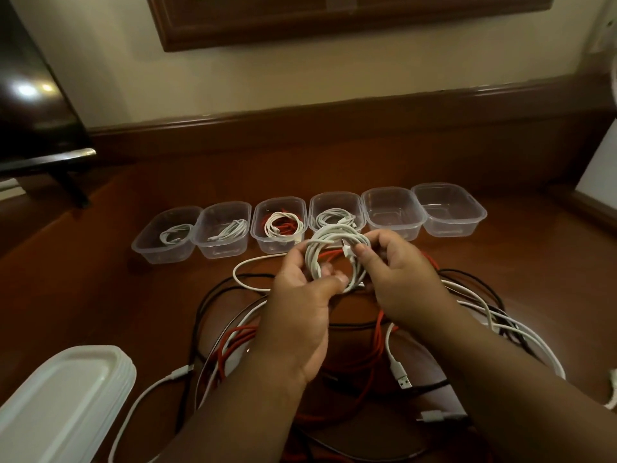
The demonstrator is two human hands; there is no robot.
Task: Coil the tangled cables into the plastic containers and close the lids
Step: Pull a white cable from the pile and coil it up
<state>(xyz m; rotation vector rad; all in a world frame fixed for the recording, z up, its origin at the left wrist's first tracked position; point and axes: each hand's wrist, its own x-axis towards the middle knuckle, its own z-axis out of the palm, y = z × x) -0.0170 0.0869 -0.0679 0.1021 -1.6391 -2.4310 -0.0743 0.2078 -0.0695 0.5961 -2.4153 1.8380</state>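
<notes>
— Status of the hands?

— I see the left hand point(302, 307) gripping a coiled white cable point(334, 253), fingers curled through the loop. The right hand point(397, 275) pinches that cable's connector end against the coil.

— Where is it held?

— Above the wooden table point(100, 279), just in front of six clear containers point(394, 212) in a row. Four hold coils; the two rightmost hold none. Loose cables point(367, 355) lie tangled beneath my wrists. Stacked lids point(63, 396) sit at near left.

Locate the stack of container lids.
In the head view, the stack of white lids sits at the lower left on the wooden table, left of the tangled cables.
</notes>
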